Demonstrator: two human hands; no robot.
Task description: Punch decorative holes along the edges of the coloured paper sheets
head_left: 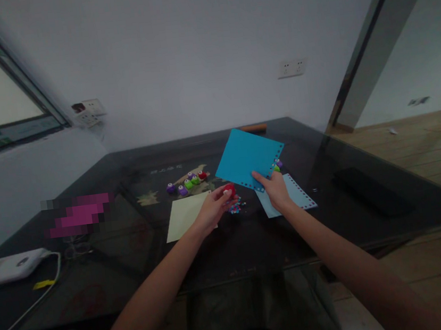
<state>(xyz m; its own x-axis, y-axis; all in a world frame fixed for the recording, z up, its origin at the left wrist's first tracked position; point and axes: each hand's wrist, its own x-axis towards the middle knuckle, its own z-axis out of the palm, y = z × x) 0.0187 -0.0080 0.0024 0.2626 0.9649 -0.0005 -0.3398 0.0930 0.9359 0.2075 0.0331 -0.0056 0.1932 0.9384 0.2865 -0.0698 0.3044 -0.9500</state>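
Note:
My right hand [275, 188] grips a bright blue sheet of paper [246, 156] by its near right corner, thumb on top. Small holes run along two edges of that sheet, which is raised above the table. In my left hand [214, 207] is a small red craft punch [229, 189], apart from the sheet's lower left side. Colourful paper bits [236, 206] lie just under my left fingers. Below my right hand rests a light blue sheet [300, 192] with holes along its right edge. A cream sheet [184, 215] lies partly beneath my left hand and wrist.
Several purple, green and red punches [187, 183] sit together beyond the cream sheet. More small punches [278, 164] are partly hidden behind the blue sheet. A dark flat object [368, 189] lies at right. A white power bank [12, 267] with a cable is at far left.

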